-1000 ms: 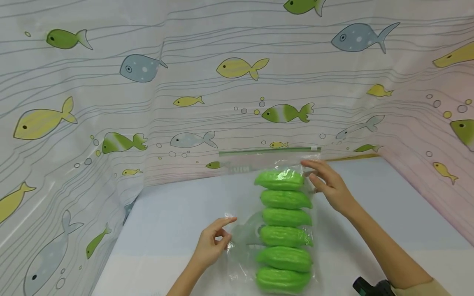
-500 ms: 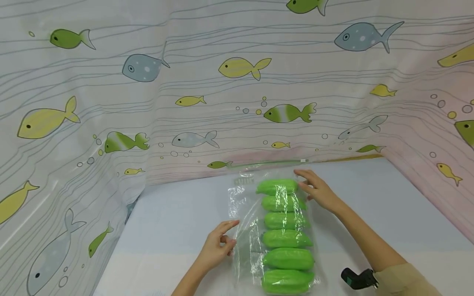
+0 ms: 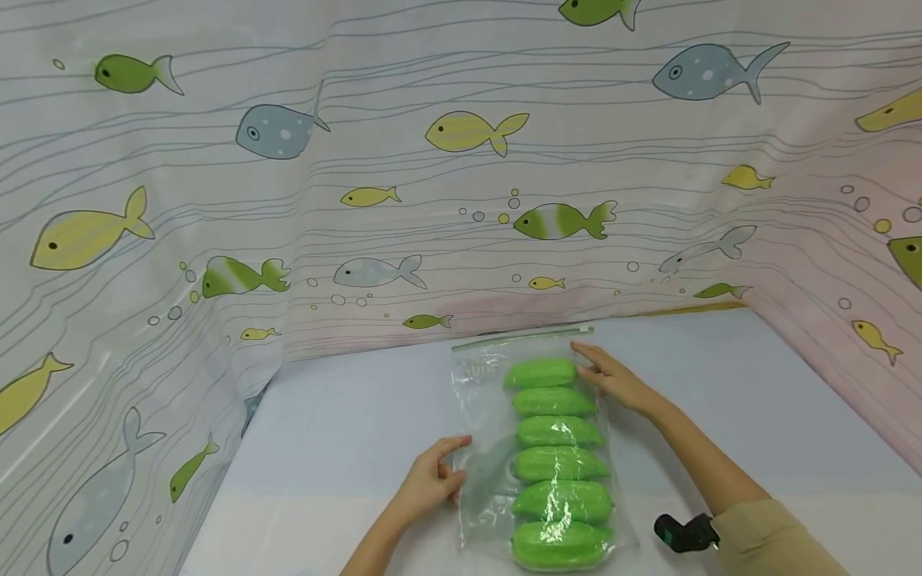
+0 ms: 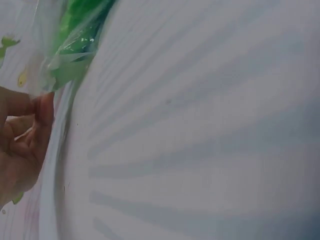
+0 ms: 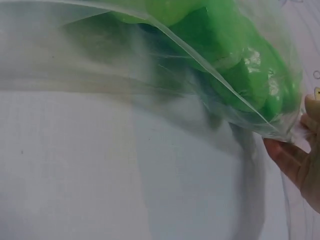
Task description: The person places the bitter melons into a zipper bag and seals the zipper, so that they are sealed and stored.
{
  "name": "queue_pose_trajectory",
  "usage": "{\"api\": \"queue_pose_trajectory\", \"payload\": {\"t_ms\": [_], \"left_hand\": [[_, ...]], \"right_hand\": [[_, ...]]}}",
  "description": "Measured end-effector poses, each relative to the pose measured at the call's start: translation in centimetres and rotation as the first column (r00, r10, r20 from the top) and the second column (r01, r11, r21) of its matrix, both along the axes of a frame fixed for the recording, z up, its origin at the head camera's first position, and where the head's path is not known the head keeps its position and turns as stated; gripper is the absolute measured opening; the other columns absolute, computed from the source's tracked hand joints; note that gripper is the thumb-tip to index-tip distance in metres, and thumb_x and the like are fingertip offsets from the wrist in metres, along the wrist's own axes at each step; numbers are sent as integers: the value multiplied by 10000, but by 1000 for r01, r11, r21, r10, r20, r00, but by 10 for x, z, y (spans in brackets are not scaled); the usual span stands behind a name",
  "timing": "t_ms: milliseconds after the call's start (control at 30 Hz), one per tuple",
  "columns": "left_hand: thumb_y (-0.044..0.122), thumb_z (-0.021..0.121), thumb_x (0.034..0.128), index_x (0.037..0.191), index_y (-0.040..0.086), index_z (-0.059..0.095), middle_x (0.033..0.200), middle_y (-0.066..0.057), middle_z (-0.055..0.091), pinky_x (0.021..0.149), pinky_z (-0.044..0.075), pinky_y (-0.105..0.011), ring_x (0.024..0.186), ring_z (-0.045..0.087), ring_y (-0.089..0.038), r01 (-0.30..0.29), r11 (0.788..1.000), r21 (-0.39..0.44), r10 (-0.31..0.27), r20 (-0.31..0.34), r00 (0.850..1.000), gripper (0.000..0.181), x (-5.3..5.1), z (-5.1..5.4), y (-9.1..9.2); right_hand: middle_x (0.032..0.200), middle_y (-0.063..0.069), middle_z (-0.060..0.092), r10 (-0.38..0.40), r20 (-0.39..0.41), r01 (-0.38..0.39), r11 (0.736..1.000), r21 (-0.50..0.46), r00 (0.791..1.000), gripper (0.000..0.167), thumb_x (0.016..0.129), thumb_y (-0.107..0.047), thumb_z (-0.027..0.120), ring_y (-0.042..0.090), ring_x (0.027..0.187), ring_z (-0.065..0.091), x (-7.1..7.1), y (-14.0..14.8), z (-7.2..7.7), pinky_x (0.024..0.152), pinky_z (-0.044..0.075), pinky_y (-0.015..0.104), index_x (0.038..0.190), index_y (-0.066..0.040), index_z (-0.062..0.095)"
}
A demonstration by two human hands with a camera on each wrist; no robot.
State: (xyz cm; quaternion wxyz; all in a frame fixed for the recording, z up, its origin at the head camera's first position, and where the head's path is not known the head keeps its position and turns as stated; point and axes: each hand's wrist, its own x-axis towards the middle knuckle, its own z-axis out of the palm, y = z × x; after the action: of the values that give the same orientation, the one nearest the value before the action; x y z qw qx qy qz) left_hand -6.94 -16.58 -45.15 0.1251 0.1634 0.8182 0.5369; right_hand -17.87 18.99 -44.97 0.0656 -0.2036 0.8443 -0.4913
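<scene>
A clear zip bag point(image 3: 481, 408) holds several bright green, ridged, bitter-melon-like pieces point(image 3: 556, 432), stacked in a column along its right side. Its green zip strip point(image 3: 522, 338) with a small white slider runs across the far end. My left hand point(image 3: 430, 484) pinches the bag's left edge about midway down. In the left wrist view, thumb and finger meet on the plastic below the green pieces. Near the top right, my right hand point(image 3: 618, 380) grips the other edge. The right wrist view shows bunched plastic between thumb and fingers point(image 5: 285, 157).
Under the bag is a table with a pale blue and white cover point(image 3: 338, 432). A fish-printed curtain point(image 3: 389, 232) surrounds it at the back and sides. A black device point(image 3: 680, 534) sits by the right sleeve point(image 3: 771, 540).
The bag's far end has come down from in front of the curtain, nearer the table. My right hand has moved lower and slightly left with it; my left hand has shifted slightly right.
</scene>
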Motion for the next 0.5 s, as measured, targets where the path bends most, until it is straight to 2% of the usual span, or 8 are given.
{"api": "queue_pose_trajectory", "payload": {"t_ms": [33,167,233,267,300,400,500], "left_hand": [[-93,580,870,1356,-113,436,791,-247,618,507,522,-307,507,561,-161,4,1000,-12,-4,13,1000,507,2,4,1],[-3,612,901,1357,-77,459,787,-188,636,506,527,-305,511,577,-154,22,999,-35,-20,49,999,487,5,1,-4],[69,629,918,1365,-43,471,929,-159,647,519,536,-292,532,596,-137,31,999,-41,-29,62,998,487,3,-4,-11],[107,632,925,1371,-29,471,931,-145,648,523,535,-280,541,604,-138,41,998,-58,-37,63,997,493,1,-6,-15],[140,631,931,1373,-25,473,899,-148,649,531,538,-288,549,614,-155,51,995,-86,-46,62,997,497,1,-2,-19],[207,617,948,1366,-35,482,1124,-195,585,543,534,-275,578,627,-166,68,980,-185,-64,24,998,502,-2,11,-31],[250,600,958,1358,-50,487,1171,-247,572,571,522,-284,619,634,-190,32,953,-300,-44,-31,999,513,-5,27,-40]], "right_hand": [[1515,288,191,3,14,-2,1000,-6,1000,574,1033,-221,424,510,1219,424,0,1,-1,714,509,353,1514,1,205],[1515,311,159,-5,40,6,1000,-22,999,582,1026,-194,444,551,1242,376,4,5,-6,753,535,409,1511,13,199],[1508,321,158,-16,35,17,1000,-20,999,582,1025,-188,447,558,1242,370,7,8,-7,761,545,423,1511,15,198],[1503,322,171,-27,23,27,1000,-8,999,581,1026,-196,447,554,1238,379,9,10,-7,771,544,432,1511,12,204],[1497,321,186,-36,12,36,999,-1,999,579,1026,-198,447,550,1234,387,11,12,-7,779,544,441,1509,12,210],[1487,305,232,-58,-25,59,998,39,998,581,1028,-225,445,517,1229,417,17,19,-5,828,521,490,1508,12,218],[1485,280,272,-88,-62,93,992,90,994,596,1028,-266,445,487,1228,435,25,25,0,903,448,586,1506,14,226]]}}
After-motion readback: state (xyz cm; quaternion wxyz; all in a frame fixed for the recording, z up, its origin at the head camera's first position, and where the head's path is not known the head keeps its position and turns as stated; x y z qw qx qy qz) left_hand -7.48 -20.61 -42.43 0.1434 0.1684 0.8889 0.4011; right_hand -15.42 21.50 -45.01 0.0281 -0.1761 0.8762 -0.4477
